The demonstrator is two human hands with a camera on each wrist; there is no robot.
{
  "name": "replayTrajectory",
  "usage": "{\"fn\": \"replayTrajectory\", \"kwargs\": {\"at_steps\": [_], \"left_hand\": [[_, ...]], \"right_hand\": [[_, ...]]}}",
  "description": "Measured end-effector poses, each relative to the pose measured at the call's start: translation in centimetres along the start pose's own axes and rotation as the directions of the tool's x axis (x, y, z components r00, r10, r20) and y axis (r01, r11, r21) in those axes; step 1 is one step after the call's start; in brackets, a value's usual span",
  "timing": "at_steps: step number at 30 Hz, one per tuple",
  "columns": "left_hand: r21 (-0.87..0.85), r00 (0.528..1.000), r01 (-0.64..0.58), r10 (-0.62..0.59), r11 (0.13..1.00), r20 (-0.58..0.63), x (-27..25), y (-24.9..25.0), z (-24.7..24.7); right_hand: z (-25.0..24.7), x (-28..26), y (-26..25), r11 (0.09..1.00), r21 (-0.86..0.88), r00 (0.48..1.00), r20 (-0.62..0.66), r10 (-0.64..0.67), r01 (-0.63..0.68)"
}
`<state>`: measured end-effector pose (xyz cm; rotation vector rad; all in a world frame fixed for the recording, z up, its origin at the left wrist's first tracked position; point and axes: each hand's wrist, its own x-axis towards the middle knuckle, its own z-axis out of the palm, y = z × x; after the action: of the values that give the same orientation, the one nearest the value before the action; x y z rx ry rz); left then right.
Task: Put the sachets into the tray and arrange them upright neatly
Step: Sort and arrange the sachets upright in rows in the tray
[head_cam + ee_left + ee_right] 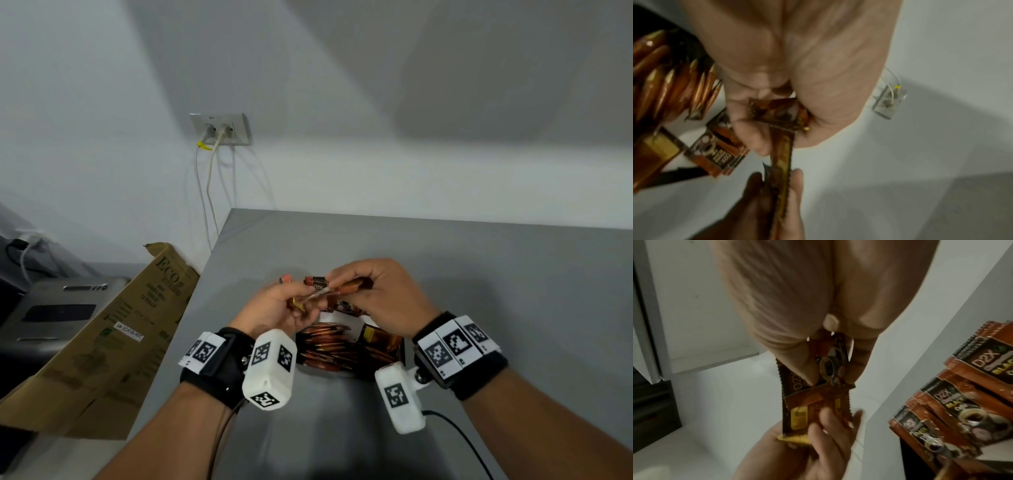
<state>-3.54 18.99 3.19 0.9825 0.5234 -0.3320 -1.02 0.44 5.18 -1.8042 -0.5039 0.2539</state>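
left hand [274, 308], right hand [383, 298], gripping sachets [320, 286]

You can read "D2X" and "BLACK" on the stacked sachets [953, 404], "D2X" on the sachet you hold [795, 386], "ECO" on the cardboard box [102, 329], and its white sticker [129, 331] begins "SM".

White wall [342, 85], wall socket [222, 129], grey table [479, 274], cardboard box [113, 339]

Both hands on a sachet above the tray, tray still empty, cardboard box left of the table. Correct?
Not quite: the tray is not empty. The head view shows a row of sachets already in it. Otherwise correct: left hand and right hand hold a sachet; cardboard box at left.
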Motion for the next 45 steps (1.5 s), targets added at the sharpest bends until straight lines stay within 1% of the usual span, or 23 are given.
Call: {"fn": "replayTrajectory", "kwargs": {"at_steps": [2,4,6,7,9,10,11,13,15,17,19,20,22,24,26,28,31,33,36,38,41,43,45], "left_hand": [[-0.031,0.995,-0.093,0.092,0.995,-0.038,0.2,0.3,-0.1],[0.044,0.952,-0.272,0.276,0.961,-0.135,0.6,0.6,-0.5],[0.172,0.895,-0.405,0.428,0.898,-0.127,0.7,0.8,-0.8],[0.248,0.877,-0.443,0.474,0.862,-0.083,0.6,0.8,-0.7],[0.446,0.848,-0.481,0.529,0.755,0.019,0.4,0.4,0.0],[0.536,0.835,-0.488,0.547,0.689,0.058,0.4,0.1,0.4],[0.596,0.825,-0.488,0.559,0.637,0.078,0.4,-0.1,0.6],[0.631,0.819,-0.486,0.567,0.604,0.089,0.5,-0.5,0.9],[0.613,0.844,-0.469,0.527,0.635,0.099,0.5,-0.7,0.9],[0.515,0.888,-0.422,0.456,0.746,0.066,0.1,-0.6,1.1],[0.256,0.936,-0.349,0.351,0.901,0.039,-0.5,-0.3,1.5],[0.102,0.955,-0.295,0.292,0.950,0.050,-0.7,0.0,1.7],[-0.077,0.970,-0.242,0.244,0.967,0.017,-0.6,0.2,1.9],[-0.066,0.961,-0.269,0.263,0.961,-0.083,0.2,-0.1,2.2],[0.067,0.943,-0.293,0.300,0.954,-0.145,0.5,-0.5,2.4],[0.217,0.936,-0.293,0.326,0.931,-0.136,0.5,-0.9,2.5],[0.307,0.922,-0.312,0.364,0.899,-0.129,0.6,-1.7,2.2],[0.315,0.935,-0.284,0.334,0.905,-0.118,0.6,-2.2,2.2],[0.276,0.964,-0.248,0.264,0.929,-0.021,0.2,-3.3,2.6],[0.162,0.970,-0.244,0.244,0.956,0.018,-0.1,-3.7,2.9],[-0.014,0.973,-0.222,0.222,0.975,0.057,-0.3,-3.1,2.7],[-0.069,0.976,-0.206,0.210,0.976,0.061,-0.1,-2.6,2.4],[-0.091,0.980,-0.166,0.175,0.982,0.097,-0.3,-2.3,2.5]], "right_hand": [[0.0,-0.2,0.4,1.000,0.004,1.000,-0.026,0.002,-0.002],[-0.1,-0.1,1.4,0.996,-0.072,0.983,-0.179,0.041,-0.055],[-0.1,0.3,2.2,0.982,-0.024,0.932,-0.320,0.168,-0.186],[0.1,0.6,2.3,0.964,0.086,0.909,-0.319,0.267,-0.253],[0.7,0.9,1.7,0.841,0.406,0.879,-0.158,0.449,-0.357],[1.0,1.0,1.2,0.766,0.517,0.874,-0.068,0.481,-0.381],[1.2,1.0,0.7,0.739,0.549,0.880,-0.010,0.474,-0.391],[1.4,1.0,0.9,0.816,0.439,0.911,0.019,0.411,-0.377],[1.4,0.8,1.4,0.871,0.326,0.919,-0.015,0.394,-0.368],[1.3,0.7,2.0,0.862,0.341,0.904,-0.067,0.421,-0.376],[1.4,0.6,2.0,0.833,0.410,0.885,-0.117,0.451,-0.371],[1.5,0.6,2.1,0.824,0.433,0.877,-0.134,0.461,-0.366],[1.8,0.5,2.0,0.819,0.453,0.874,-0.154,0.461,-0.352],[2.3,0.5,1.9,0.846,0.416,0.885,-0.173,0.433,-0.333],[2.6,0.5,1.6,0.872,0.375,0.900,-0.173,0.400,-0.315],[2.9,0.5,1.4,0.864,0.397,0.908,-0.143,0.393,-0.311],[3.0,0.5,1.3,0.853,0.408,0.909,-0.112,0.401,-0.326],[3.0,0.4,1.1,0.833,0.444,0.915,-0.067,0.398,-0.330],[3.7,0.3,1.2,0.785,0.509,0.919,0.033,0.393,-0.354],[3.7,0.4,1.7,0.848,0.385,0.924,0.034,0.382,-0.365],[2.2,0.2,1.8,0.967,-0.024,0.967,0.008,0.256,-0.255],[1.2,0.0,1.5,0.951,-0.306,0.992,0.103,0.075,-0.041],[0.8,-0.1,1.4,0.860,-0.487,0.980,0.189,-0.068,0.153]]}}
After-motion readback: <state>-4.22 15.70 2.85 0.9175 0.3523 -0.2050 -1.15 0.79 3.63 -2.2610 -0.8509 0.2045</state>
